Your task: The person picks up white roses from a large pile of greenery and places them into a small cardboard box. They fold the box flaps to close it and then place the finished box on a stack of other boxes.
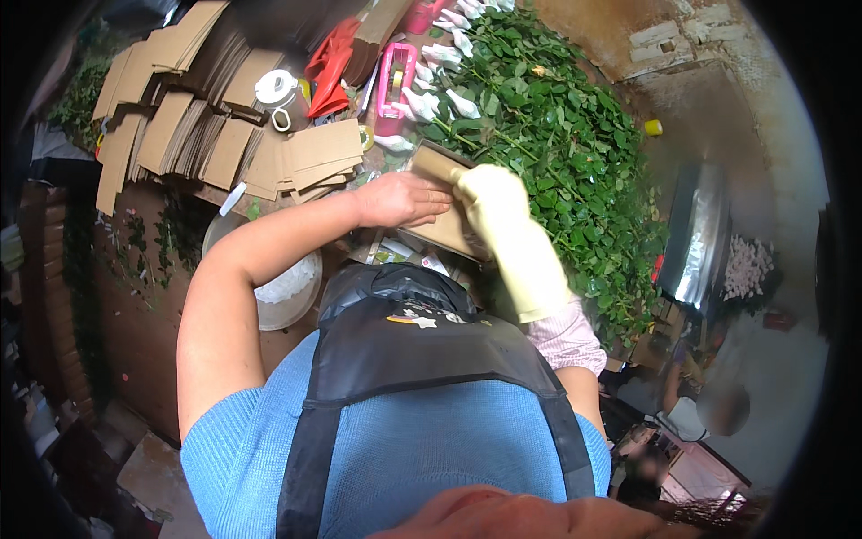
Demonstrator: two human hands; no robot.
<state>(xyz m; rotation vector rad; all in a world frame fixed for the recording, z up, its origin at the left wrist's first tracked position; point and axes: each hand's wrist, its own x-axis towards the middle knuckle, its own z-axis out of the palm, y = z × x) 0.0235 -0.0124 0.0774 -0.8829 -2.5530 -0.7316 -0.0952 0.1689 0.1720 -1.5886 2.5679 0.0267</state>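
My left hand (407, 199) is bare and lies across a piece of brown cardboard (441, 232), palm down with fingers stretched out. The cardboard sits in a shallow dark-edged tray or frame (438, 250) at the table's near side. From the right, my right hand (490, 195), in a pale yellow rubber glove, curls over the cardboard's upper right part. Its fingertips are partly hidden, close to those of the left hand. Just beyond lie green leafy rose stems (572, 162) with white-wrapped heads (421, 104).
Stacked cardboard pieces (229, 151) cover the table's left. A lidded cup (279, 98), a red glove (331, 67) and a pink tape dispenser (396, 87) stand at the back. A white bucket (289, 313) is below left. Another person (683, 418) is at far right.
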